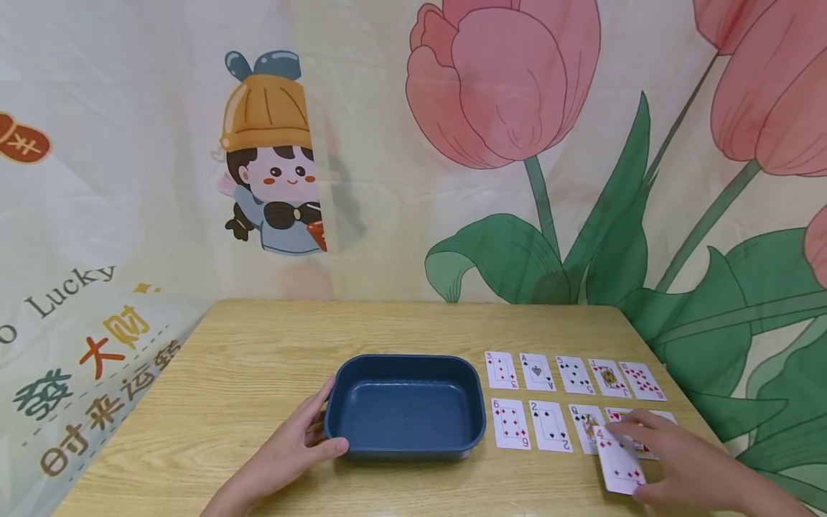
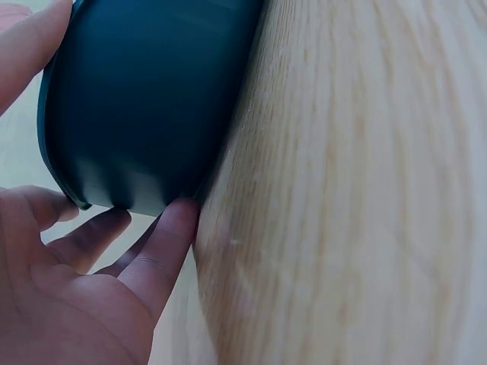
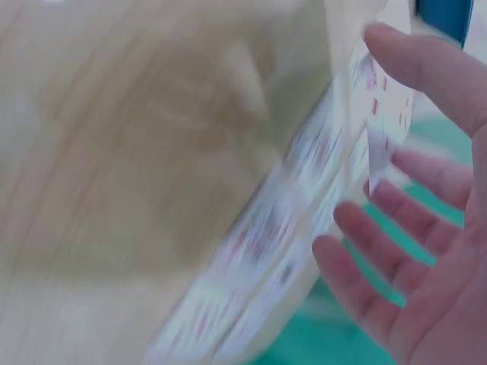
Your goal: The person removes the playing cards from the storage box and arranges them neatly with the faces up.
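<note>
A dark blue rectangular basin point(image 1: 405, 451) sits on the wooden table. My left hand point(image 1: 293, 439) grips its left end, thumb by the front corner and fingers along the side wall; the left wrist view shows the fingertips against the outer wall point(image 2: 137, 106). My right hand point(image 1: 678, 456) pinches a four of diamonds playing card point(image 1: 619, 463) between thumb and fingers, tilted over the lower row. Beneath it, a queen card point(image 1: 584, 424) and a red face card point(image 1: 646, 415) are partly covered. The pinched card point(image 3: 389, 99) shows beside the thumb in the right wrist view.
Right of the basin lie two rows of face-up cards. The upper row runs from a three of diamonds point(image 1: 500, 370) to a red-pip card point(image 1: 642, 381) near the table's right edge. A six of diamonds point(image 1: 510, 424) and a two of spades point(image 1: 550, 426) begin the lower row.
</note>
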Available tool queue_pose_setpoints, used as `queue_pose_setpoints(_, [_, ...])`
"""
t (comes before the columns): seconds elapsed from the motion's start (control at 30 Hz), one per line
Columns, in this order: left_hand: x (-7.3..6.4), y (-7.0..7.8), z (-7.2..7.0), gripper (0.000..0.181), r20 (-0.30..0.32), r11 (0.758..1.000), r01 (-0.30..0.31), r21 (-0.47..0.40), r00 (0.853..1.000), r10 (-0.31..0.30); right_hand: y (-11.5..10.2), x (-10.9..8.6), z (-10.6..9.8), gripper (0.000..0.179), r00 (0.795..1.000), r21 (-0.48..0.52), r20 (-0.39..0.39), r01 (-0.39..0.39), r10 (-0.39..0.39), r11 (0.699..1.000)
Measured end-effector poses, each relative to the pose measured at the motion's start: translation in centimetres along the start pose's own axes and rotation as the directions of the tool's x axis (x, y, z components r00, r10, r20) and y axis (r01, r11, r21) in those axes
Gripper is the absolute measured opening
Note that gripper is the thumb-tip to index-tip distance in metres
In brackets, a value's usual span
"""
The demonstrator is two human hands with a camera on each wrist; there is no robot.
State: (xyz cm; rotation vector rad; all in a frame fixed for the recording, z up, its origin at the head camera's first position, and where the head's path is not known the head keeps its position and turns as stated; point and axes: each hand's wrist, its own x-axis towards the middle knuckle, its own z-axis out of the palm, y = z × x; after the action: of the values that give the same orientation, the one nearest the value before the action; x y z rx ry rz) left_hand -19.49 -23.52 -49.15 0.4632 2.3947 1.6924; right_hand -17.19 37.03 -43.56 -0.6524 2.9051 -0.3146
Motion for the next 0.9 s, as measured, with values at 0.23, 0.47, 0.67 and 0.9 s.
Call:
queue_pose_setpoints(0.23, [0.1,0.1,0.1,0.098,0.005,1.000,0.012,-0.001,1.000,-0.012,-7.7,2.5,2.4,0.087,0.995,0.114,0.052,-0.086,0.081,0.990])
queue_pose_setpoints(0.47, [0.0,0.0,0.0,0.099,0.004,1.000,0.009,-0.009,1.000,-0.009,-11.2,4.1,4.3,0.097,0.998,0.137,0.042,-0.042,0.036,0.990])
queue_pose_setpoints(0.67, [-0.1,-0.1,0.1,0.099,0.000,1.000,0.009,-0.011,1.000,-0.009,-12.3,4.9,5.1,0.100,0.998,0.142,0.065,-0.009,0.000,0.990])
queue_pose_setpoints(0.9, [0.0,-0.2,0.1,0.099,0.003,1.000,0.010,-0.008,1.000,-0.010,-12.3,5.0,5.6,0.097,0.994,0.188,0.111,-0.014,-0.007,0.982])
